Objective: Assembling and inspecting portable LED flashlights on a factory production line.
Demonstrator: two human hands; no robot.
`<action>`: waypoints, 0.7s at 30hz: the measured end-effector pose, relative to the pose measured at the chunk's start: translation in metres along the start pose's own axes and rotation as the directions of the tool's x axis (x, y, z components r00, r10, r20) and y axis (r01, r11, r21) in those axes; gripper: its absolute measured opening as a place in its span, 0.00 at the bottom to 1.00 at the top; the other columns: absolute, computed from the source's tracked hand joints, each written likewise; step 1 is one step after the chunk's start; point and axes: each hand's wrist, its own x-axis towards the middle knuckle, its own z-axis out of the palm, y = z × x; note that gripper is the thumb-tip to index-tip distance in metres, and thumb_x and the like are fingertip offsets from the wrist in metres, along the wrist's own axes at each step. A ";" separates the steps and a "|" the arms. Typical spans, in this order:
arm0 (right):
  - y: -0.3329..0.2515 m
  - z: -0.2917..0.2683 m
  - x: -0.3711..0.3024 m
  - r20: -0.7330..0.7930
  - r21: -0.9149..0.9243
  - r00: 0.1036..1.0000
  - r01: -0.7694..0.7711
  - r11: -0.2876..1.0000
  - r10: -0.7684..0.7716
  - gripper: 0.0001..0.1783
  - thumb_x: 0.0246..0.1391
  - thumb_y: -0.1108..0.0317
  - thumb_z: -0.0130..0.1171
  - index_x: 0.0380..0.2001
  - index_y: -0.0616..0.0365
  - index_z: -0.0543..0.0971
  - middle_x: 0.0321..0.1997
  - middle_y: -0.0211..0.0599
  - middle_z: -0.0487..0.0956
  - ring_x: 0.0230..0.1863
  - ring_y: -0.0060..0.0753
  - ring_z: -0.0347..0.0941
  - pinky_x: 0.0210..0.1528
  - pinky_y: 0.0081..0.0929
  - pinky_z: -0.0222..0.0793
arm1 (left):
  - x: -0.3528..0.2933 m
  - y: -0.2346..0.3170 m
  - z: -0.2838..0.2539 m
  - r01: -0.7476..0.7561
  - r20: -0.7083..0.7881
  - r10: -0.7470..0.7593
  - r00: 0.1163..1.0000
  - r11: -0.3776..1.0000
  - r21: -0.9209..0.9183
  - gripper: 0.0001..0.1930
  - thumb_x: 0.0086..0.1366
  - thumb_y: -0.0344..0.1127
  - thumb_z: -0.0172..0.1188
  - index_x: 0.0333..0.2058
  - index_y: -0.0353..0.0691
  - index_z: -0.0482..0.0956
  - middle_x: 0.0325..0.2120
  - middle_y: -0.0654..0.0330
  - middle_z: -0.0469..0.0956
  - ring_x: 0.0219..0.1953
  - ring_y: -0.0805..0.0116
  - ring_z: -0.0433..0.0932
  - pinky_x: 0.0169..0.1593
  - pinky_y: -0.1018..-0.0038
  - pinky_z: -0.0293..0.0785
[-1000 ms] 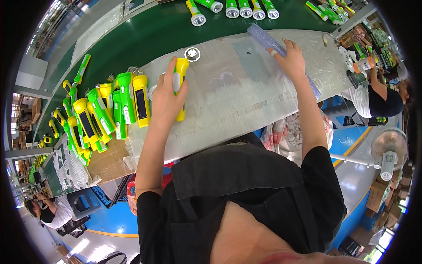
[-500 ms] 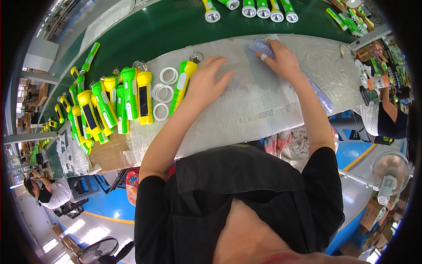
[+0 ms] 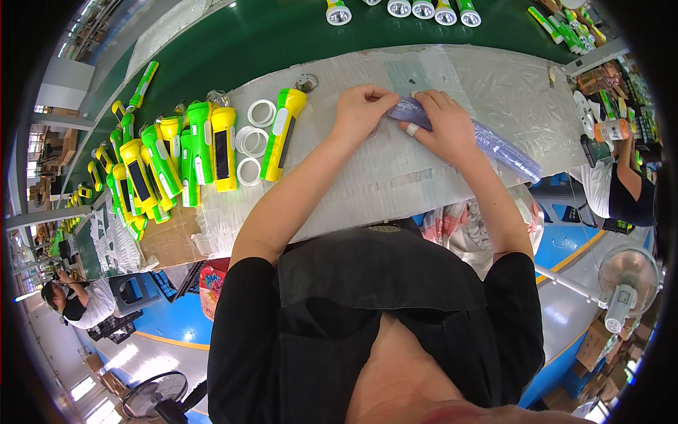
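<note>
A long, translucent bluish plastic-wrapped roll (image 3: pixel 503 150) lies slantwise on the covered bench; what is inside I cannot make out. My right hand (image 3: pixel 445 128), with a white band on one finger, is closed around its upper left part. At that end my left hand (image 3: pixel 361 113) pinches with thumb and fingers together; the fingertips hide the very tip. Left of my left forearm lies a yellow and green flashlight (image 3: pixel 282 134) with a dark panel. White rings (image 3: pixel 248 172) sit beside it, and a small clear, shiny round part (image 3: pixel 306 83) is just above.
Several green and yellow flashlights (image 3: pixel 161 161) crowd the bench's left side. More flashlights (image 3: pixel 422 9) lie on the green surface (image 3: pixel 282 46) at the far side. A bag of white parts (image 3: pixel 487 237) is below the front edge. Fans and two other people are farther off.
My left hand has moved right and closed from spread fingers to a pinch at the roll's end. My right hand has come slightly lower with the roll. The view has shifted a little.
</note>
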 end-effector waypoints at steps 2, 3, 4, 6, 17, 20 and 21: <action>0.000 0.003 -0.001 0.000 -0.007 1.000 -0.006 1.000 0.006 0.28 0.46 0.54 0.65 0.48 0.58 0.75 0.47 0.39 0.76 0.46 0.44 0.73 0.46 0.38 0.70 | 0.002 -0.001 0.003 0.001 -0.006 -0.001 1.000 1.000 0.002 0.14 0.56 0.38 0.66 0.32 0.29 0.82 0.26 0.56 0.82 0.24 0.75 0.76 0.27 0.75 0.71; 0.000 0.005 -0.002 0.002 -0.016 1.000 -0.009 1.000 0.009 0.28 0.46 0.54 0.65 0.48 0.58 0.75 0.46 0.37 0.76 0.46 0.43 0.73 0.46 0.38 0.70 | 0.003 -0.001 0.007 -0.059 -0.018 0.060 0.998 0.997 0.041 0.12 0.56 0.37 0.65 0.30 0.30 0.82 0.25 0.56 0.82 0.25 0.72 0.77 0.28 0.74 0.72; 0.000 0.007 -0.002 0.000 -0.016 1.000 -0.016 1.000 0.016 0.28 0.46 0.54 0.65 0.48 0.58 0.75 0.46 0.37 0.76 0.46 0.43 0.73 0.46 0.38 0.70 | 0.003 -0.001 0.011 -0.118 -0.023 0.120 0.993 0.990 0.079 0.11 0.56 0.35 0.65 0.28 0.31 0.81 0.25 0.55 0.81 0.26 0.68 0.78 0.29 0.72 0.72; 0.002 0.011 -0.001 -0.038 -0.045 0.999 0.005 0.999 -0.007 0.26 0.45 0.56 0.65 0.48 0.56 0.76 0.43 0.35 0.76 0.46 0.38 0.73 0.46 0.35 0.69 | 0.003 -0.001 0.019 -0.261 -0.001 0.270 0.963 0.930 0.260 0.09 0.58 0.34 0.63 0.29 0.32 0.79 0.24 0.56 0.79 0.22 0.68 0.76 0.26 0.71 0.71; 0.004 0.009 -0.003 0.003 0.013 1.000 -0.005 1.000 0.005 0.27 0.40 0.63 0.64 0.49 0.54 0.75 0.44 0.34 0.76 0.47 0.38 0.73 0.47 0.35 0.68 | -0.028 -0.009 0.040 -0.548 0.240 0.714 0.657 0.235 0.803 0.04 0.57 0.29 0.59 0.29 0.38 0.73 0.28 0.55 0.71 0.33 0.55 0.74 0.34 0.64 0.73; 0.005 0.011 -0.004 -0.025 -0.005 1.000 0.005 1.000 -0.005 0.27 0.41 0.63 0.64 0.49 0.54 0.75 0.44 0.34 0.76 0.47 0.38 0.73 0.47 0.34 0.68 | -0.034 -0.010 0.030 -0.593 0.261 0.726 0.636 0.244 0.767 0.05 0.57 0.29 0.61 0.31 0.38 0.75 0.30 0.56 0.74 0.33 0.55 0.75 0.35 0.66 0.75; 0.006 0.012 -0.005 -0.029 -0.019 1.000 0.005 1.000 -0.006 0.27 0.41 0.62 0.64 0.49 0.55 0.75 0.44 0.34 0.76 0.47 0.37 0.73 0.47 0.34 0.68 | -0.039 -0.010 0.026 -0.677 0.296 0.737 0.608 0.287 0.677 0.04 0.57 0.29 0.61 0.31 0.37 0.77 0.30 0.56 0.76 0.33 0.56 0.77 0.34 0.67 0.75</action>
